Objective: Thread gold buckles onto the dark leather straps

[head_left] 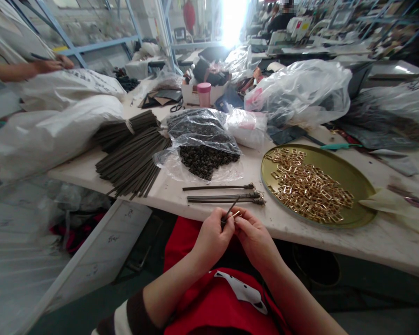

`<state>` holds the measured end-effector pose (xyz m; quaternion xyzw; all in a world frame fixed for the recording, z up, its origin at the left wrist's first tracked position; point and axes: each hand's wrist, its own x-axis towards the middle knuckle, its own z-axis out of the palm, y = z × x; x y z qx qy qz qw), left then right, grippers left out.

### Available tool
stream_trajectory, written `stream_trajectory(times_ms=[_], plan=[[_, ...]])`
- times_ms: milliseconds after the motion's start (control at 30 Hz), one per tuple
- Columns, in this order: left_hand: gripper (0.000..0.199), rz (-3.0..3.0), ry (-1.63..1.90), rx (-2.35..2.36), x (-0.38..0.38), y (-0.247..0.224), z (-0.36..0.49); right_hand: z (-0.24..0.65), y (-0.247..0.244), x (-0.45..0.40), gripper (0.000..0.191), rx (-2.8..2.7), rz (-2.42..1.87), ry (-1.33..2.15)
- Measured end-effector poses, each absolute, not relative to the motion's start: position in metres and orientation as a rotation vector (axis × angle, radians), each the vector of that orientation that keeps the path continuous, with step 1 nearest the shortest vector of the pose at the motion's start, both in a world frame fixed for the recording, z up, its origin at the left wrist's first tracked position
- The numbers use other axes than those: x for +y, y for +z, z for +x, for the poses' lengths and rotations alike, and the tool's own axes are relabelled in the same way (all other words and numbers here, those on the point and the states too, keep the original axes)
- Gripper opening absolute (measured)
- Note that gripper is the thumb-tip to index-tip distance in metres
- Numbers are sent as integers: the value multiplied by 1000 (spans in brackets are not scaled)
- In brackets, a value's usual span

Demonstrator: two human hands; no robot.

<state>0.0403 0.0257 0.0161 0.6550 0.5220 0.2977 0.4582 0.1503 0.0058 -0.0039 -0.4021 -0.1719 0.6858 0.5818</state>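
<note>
Left of the frame: we log a fan of dark strips (132, 163), slim and probably light, flexible lengthwise; we'd lift one by its middle. Centre: an open clear bag of small black pieces (206, 160), likely light and prone to roll; fingertip pickup suits them. Just below, several strips with metal ends (214, 188) lie on the white tabletop (167, 197); we'd take these by the plain left ends, sparing the fittings. Lower centre: the left hand (209, 239) is closed, pinching a thin dark strip (234, 204) that juts up and right; we judge it bendy, best held close to its working end. Beside it, a small gold-coloured piece (236, 214) sits at the fingertips of the right hand (260, 239), which are pinched around it; hard, smooth, perhaps slippery, so we'd grip its sides. Right: a round tray (361, 209) bears loose gold frames (310, 186), rigid and likely to snag together; we'd pick by one bar.
</note>
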Motion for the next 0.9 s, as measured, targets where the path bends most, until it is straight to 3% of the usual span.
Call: stream_trajectory(times_ms=[300,567,767,900], plan=[[28,1479,517,995,47,23,20,167,-5,9,20,-497,-1041,1370],[22,1853,345,1056,39,31,2,169,-1,5,23,-320,-919,1556],[23,1850,349,1034,36,33,9,156,-1,-1,27,-313,-965,1644],[13,1657,428,1018,36,30,14,149,-3,-3,26,-388,-971,1561]])
